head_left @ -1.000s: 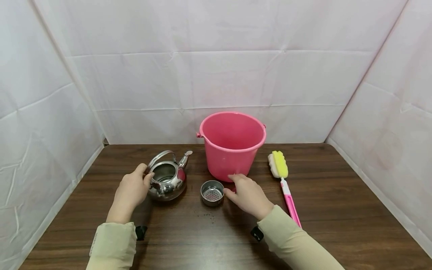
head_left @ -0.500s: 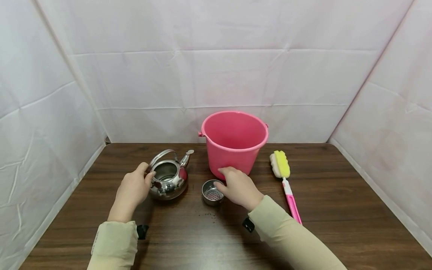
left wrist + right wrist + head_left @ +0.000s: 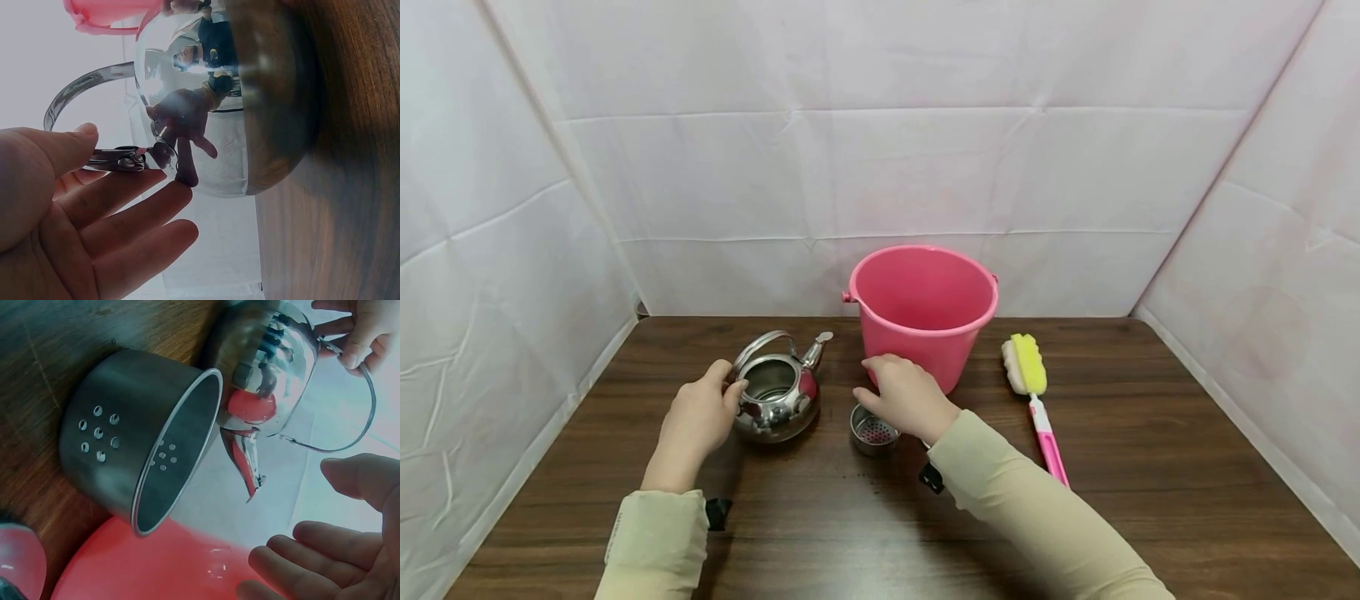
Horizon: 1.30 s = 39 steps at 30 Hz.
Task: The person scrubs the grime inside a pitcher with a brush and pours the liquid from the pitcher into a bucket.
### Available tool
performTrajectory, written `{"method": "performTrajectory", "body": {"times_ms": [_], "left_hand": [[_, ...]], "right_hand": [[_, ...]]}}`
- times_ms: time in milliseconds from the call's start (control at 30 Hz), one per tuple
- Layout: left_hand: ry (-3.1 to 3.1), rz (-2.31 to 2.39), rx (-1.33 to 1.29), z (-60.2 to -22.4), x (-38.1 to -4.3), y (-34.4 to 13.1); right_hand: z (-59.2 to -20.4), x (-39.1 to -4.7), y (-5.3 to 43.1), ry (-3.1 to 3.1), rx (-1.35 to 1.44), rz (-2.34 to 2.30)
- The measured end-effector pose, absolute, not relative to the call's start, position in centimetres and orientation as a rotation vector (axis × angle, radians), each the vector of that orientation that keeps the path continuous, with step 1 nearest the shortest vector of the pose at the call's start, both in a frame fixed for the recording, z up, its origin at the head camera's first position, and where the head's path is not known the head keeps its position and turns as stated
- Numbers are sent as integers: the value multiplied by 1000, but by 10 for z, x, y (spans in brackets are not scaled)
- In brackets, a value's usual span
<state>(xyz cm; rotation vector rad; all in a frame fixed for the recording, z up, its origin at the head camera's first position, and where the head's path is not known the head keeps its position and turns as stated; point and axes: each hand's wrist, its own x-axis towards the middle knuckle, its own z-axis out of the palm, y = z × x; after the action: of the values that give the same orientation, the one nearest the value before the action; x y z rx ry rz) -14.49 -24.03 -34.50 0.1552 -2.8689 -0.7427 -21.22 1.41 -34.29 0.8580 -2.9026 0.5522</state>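
A shiny steel teapot (image 3: 777, 414) without a lid stands left of centre, its spout pointing away to the right. My left hand (image 3: 696, 421) pinches the base of its handle (image 3: 87, 87) between thumb and index finger, the other fingers spread beside the pot. Right of the teapot sits a small steel tea strainer (image 3: 872, 439) with punched holes, upright on the table. My right hand (image 3: 910, 400) hovers at the strainer's far right side, overlapping its rim in the head view. In the right wrist view the thumb and fingers (image 3: 300, 562) are apart, holding nothing.
A pink bucket (image 3: 925, 354) stands behind the right hand. To its right lies a sponge brush (image 3: 1028, 367) with a pink and white handle. A rounded shiny piece (image 3: 19, 556) is partly seen beside the strainer. White sheets (image 3: 700, 183) enclose the wooden table (image 3: 805, 533).
My right hand has moved left from beside the strainer to over its right edge. The left hand keeps its grip on the teapot handle, and the teapot stays in place.
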Motion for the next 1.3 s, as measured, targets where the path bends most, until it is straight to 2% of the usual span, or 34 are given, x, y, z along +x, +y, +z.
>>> {"method": "performTrajectory", "body": {"times_ms": [533,767,1300], "left_hand": [[-2860,-744,148,-347,-146,-240],[-2821,-739,115,-348,-146,-239],[-2780,-766,167,-354,-148,-235]], "right_hand": [[-341,-237,-19,-2948,933,496],[-338,-245,-33,-2884,1061,405],[-348,-269,-52,-2904,1171,407]]}}
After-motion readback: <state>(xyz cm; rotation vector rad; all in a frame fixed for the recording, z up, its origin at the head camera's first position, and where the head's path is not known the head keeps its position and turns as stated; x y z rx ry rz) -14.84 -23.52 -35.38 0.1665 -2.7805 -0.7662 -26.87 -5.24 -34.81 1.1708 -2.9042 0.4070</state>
